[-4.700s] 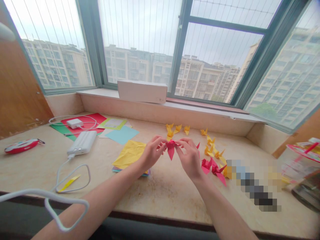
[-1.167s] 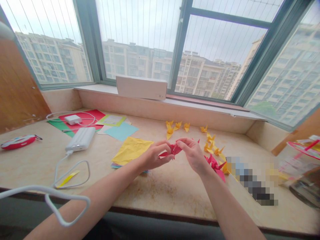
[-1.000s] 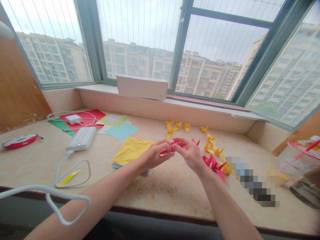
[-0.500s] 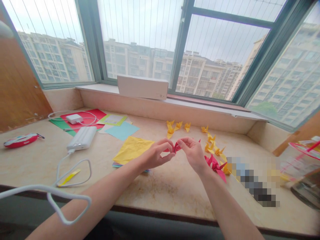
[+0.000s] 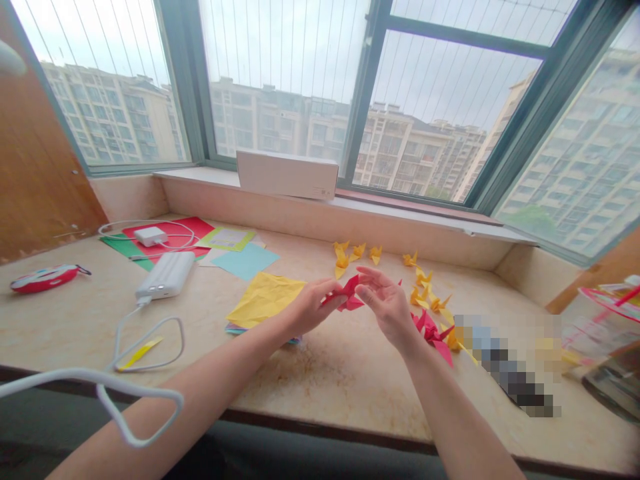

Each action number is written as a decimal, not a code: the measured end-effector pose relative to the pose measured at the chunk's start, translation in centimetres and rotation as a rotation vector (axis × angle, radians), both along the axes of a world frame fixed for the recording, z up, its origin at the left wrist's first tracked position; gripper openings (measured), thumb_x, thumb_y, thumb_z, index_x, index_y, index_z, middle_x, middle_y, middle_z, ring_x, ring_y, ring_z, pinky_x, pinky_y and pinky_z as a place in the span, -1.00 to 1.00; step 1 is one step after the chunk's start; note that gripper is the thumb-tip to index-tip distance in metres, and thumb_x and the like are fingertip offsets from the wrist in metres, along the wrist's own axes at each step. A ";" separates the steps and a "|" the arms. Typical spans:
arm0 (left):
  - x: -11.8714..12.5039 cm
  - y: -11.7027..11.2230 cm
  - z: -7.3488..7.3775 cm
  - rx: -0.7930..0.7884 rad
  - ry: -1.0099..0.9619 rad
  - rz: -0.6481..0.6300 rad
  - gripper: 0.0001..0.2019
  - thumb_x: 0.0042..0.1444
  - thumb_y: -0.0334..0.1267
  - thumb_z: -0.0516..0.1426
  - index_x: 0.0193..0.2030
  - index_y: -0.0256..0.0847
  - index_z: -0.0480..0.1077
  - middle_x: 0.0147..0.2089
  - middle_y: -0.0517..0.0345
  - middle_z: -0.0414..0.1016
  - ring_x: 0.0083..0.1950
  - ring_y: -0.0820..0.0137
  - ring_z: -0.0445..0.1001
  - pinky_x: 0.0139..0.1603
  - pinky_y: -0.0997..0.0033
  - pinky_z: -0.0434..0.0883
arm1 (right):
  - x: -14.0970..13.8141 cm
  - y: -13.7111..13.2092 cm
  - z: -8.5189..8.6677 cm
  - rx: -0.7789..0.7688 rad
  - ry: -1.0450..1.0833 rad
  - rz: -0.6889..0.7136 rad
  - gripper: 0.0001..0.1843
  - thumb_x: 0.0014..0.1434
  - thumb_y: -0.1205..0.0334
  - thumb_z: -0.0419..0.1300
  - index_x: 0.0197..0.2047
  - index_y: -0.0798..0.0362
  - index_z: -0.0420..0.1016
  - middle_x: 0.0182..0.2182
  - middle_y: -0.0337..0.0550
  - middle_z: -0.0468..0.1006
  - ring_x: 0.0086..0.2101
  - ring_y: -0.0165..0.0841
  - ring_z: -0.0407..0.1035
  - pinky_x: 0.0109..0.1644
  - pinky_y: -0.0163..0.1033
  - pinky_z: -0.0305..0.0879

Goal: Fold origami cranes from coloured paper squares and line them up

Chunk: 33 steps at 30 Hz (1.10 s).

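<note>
A red folded paper crane [image 5: 352, 297] is held above the counter in front of me. My left hand [image 5: 316, 305] pinches its left side between thumb and fingers. Close against the crane's right side is my right hand [image 5: 387, 303], its thumb and fingers apart; the thumb tip seems to touch the paper. Just beyond my right wrist lie several red paper cranes [image 5: 431, 331] bunched together. Yellow paper cranes [image 5: 421, 295] stand in a curved line behind and to the right of my hands. By my left forearm rests a stack of paper squares with a yellow sheet [image 5: 265, 297] on top.
At left are a white power bank [image 5: 166, 275], a white cable [image 5: 150, 367], a charger [image 5: 151, 236], coloured sheets [image 5: 245, 261] and a red pouch [image 5: 47, 278]. A white box [image 5: 287, 176] stands on the sill. At right are a blurred-out item and a clear cup [image 5: 595, 333].
The red crane has turned and shows more of its surface. My right fingers have loosened from their pinch and spread; my left hand keeps its hold.
</note>
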<state>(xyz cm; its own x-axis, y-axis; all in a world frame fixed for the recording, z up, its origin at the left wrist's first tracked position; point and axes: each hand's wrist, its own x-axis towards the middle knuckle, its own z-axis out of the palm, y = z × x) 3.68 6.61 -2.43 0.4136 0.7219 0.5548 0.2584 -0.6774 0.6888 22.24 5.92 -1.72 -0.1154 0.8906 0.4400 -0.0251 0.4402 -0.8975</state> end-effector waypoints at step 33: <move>0.6 1.3 0.0 -0.486 -0.691 -0.099 -0.80 0.12 -0.18 0.24 -0.19 -0.26 0.46 -0.20 0.07 0.60 -0.12 0.33 0.56 0.06 0.27 0.45 | -0.6 0.4 -0.5 -0.095 -0.192 -0.088 -0.61 0.17 -0.08 0.21 -0.23 0.10 0.61 -0.41 -0.14 0.60 -0.38 -0.33 0.42 -0.25 -0.25 0.30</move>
<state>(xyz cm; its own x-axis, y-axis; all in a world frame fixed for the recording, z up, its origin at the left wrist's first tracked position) 4.29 7.89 -2.47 0.1699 0.9236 0.3436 -0.3727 -0.2625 0.8900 21.60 6.36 -2.20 -0.1091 0.9372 0.3314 0.1852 0.3467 -0.9195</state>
